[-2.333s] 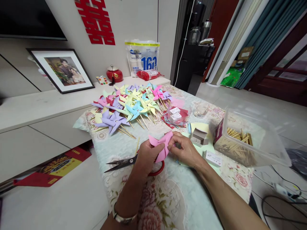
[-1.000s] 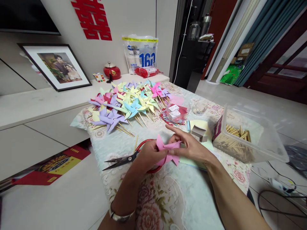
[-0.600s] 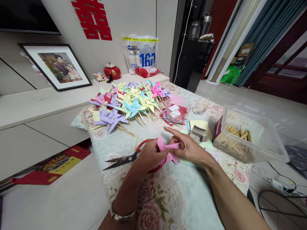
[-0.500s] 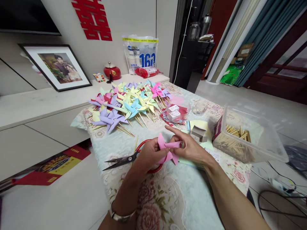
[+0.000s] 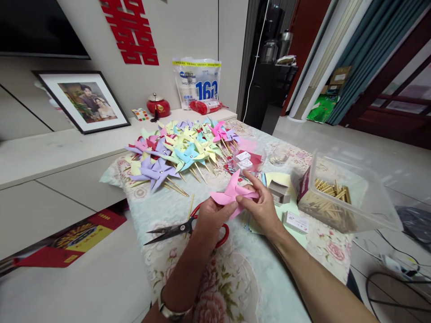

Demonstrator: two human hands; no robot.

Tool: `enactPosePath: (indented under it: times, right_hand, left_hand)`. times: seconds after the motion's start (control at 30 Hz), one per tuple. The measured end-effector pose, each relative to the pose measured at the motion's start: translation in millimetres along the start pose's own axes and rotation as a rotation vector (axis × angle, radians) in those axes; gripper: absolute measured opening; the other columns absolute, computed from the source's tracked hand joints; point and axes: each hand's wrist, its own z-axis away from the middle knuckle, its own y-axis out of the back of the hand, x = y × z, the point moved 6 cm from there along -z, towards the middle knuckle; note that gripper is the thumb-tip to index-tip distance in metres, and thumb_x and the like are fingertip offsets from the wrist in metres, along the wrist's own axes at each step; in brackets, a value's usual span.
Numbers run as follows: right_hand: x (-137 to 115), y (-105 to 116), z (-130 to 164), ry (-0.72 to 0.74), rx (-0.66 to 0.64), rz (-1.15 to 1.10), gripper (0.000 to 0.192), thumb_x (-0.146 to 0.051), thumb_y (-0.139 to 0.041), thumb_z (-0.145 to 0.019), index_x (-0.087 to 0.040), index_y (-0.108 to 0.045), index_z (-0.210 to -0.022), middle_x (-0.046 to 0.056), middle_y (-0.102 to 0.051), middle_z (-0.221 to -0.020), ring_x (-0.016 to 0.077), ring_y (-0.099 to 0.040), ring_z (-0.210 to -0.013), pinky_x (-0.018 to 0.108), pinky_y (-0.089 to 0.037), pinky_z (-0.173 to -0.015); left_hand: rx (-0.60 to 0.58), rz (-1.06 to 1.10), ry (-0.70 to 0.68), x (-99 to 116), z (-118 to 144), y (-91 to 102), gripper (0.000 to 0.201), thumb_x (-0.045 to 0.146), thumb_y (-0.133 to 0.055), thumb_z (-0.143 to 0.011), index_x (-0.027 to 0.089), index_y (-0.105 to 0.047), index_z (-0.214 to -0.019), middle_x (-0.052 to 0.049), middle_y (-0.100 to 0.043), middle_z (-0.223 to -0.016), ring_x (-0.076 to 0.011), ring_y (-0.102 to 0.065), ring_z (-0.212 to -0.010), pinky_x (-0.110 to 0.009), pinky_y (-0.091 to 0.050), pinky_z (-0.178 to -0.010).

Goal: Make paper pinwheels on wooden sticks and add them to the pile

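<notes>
A pink paper pinwheel (image 5: 231, 190), its blades folded in to the middle, is held up above the table between both hands. My left hand (image 5: 213, 216) pinches it from the left, thumb near its centre. On the other side, my right hand (image 5: 261, 204) is closed on it, thumb also at the centre and index finger reaching up. Below the left hand lie open scissors (image 5: 182, 229) with red handles, partly covered by that hand. Finished pinwheels (image 5: 188, 154) in several pastel colours, mounted on sticks, are heaped farther back on the table.
A clear plastic bin (image 5: 367, 202) of short wooden sticks stands at the right. Small boxes (image 5: 296, 222) lie on coloured paper sheets (image 5: 286, 179). Behind them is a clear round container (image 5: 257, 159). A framed photo (image 5: 85, 103) leans on the white cabinet.
The pinwheel has turned, so its face with the folded blades shows more. My right hand has shifted, its thumb now at the centre. A small white box beside it has come into view.
</notes>
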Motion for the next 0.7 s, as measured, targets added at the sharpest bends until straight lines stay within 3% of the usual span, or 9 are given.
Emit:
enactPosePath:
  times: [0.23,0.4,0.57,0.7]
  right_hand:
    - [10.5,-5.4,3.4,-0.005,-0.012,0.018,0.061,-0.029,-0.074,-0.075,-0.021,-0.058,-0.133,0.001,-0.062,-0.085,0.0136,-0.054,-0.068,0.027,-0.045,-0.063]
    - [14.5,-4.0,0.2,-0.073,-0.128,-0.089,0.052,-0.029,-0.078,-0.075,-0.024,-0.065,-0.125,0.003,-0.069,-0.096,0.016,-0.063,-0.08,0.028,-0.05,-0.07]
    - [4.9,7.9,-5.6,-0.025,-0.173,-0.142,0.046,-0.025,-0.078,-0.077,-0.029,-0.068,-0.121,0.002,-0.073,-0.1,0.0153,-0.064,-0.084,0.029,-0.051,-0.075]
    - [-5.2,10.9,-5.7,0.059,-0.27,0.01,0.032,-0.022,-0.074,-0.082,-0.032,-0.074,-0.113,0.003,-0.071,-0.116,0.0181,-0.064,-0.1,0.034,-0.05,-0.09]
  left_hand:
    - [0.076,-0.02,-0.017,-0.5,-2.0,9.2,0.037,0.031,-0.082,-0.068,0.011,-0.075,-0.097,-0.007,-0.078,-0.084,-0.0209,-0.071,-0.075,-0.034,-0.053,-0.081]
    - [0.139,-0.006,0.02,1.3,-1.2,16.1,0.031,0.028,-0.083,-0.065,0.012,-0.076,-0.09,-0.005,-0.076,-0.075,-0.0188,-0.069,-0.066,-0.03,-0.053,-0.069]
    - [0.117,0.036,0.063,9.9,0.3,13.7,0.021,0.026,-0.079,-0.064,0.016,-0.076,-0.082,-0.004,-0.076,-0.075,-0.0219,-0.07,-0.075,-0.029,-0.052,-0.07]
    - [0.098,0.073,0.088,10.7,-0.4,15.9,0.025,0.025,-0.08,-0.061,0.018,-0.076,-0.084,-0.003,-0.076,-0.079,-0.0226,-0.07,-0.079,-0.028,-0.053,-0.072]
